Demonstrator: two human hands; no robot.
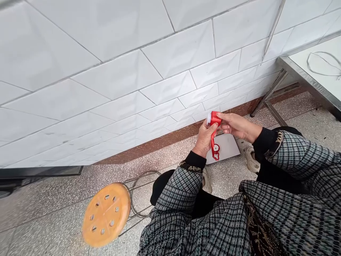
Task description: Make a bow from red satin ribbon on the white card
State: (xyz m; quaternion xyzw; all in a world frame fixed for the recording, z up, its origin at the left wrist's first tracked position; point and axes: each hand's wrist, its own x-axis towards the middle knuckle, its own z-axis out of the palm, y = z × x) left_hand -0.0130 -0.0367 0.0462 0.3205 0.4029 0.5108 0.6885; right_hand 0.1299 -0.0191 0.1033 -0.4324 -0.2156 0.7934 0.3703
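Note:
Both hands are in front of me, low over the floor, on what looks like a spool of red ribbon (215, 118) with a white disc at its left end. My left hand (204, 138) grips it from below, the thumb pressed on the red strip. From the right, my right hand (238, 125) pinches its upper edge with the thumb; some of those fingers are hidden. A red strip hangs from the spool toward a white board (229, 144) on the floor. Against the board shows a small red ring with a white centre (216, 148), near a looped red end.
An orange round stool (106, 214) with holes in its seat lies tipped over at lower left. White tiled wall (170, 85) rises ahead. At right stands a metal-edged table (306, 73) with a thin wire loop (323, 64) on it. A dark flat object (39, 173) is at far left.

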